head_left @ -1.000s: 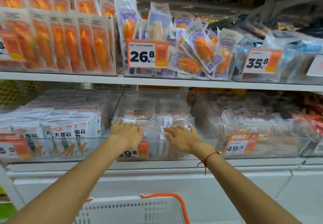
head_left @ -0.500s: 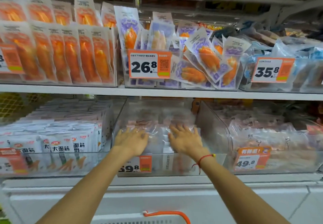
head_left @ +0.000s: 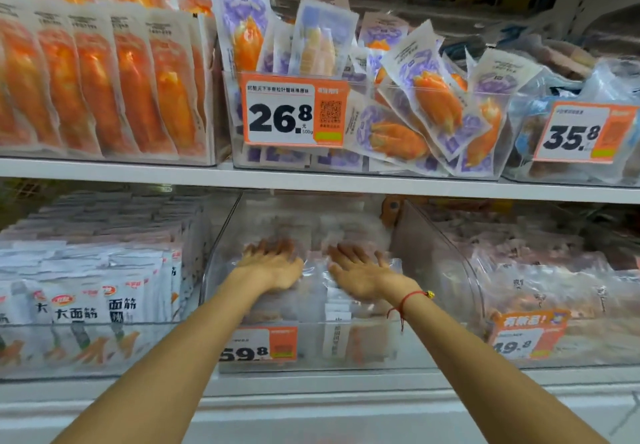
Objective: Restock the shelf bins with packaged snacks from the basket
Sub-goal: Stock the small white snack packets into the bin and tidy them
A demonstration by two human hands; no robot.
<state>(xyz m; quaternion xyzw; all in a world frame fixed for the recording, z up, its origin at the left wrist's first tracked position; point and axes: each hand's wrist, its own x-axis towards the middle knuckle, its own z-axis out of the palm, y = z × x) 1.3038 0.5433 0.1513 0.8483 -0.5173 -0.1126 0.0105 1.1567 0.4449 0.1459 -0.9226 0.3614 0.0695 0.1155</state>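
Now left hand [head_left: 273, 270], right hand [head_left: 360, 275] flat on packets [head_left: 313, 281] in middle bin [head_left: 221, 246].

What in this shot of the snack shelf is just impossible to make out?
- Head view: left hand and right hand are motion-blurred; whether they press the clear snack packets is unclear.
- The white basket is out of frame.
- The orange-and-white 59.8 price tag has small print too blurred to read.
- The back of the clear plastic middle bin is hazy behind glare.
- The orange 49.8 price tag has its first digit smeared.
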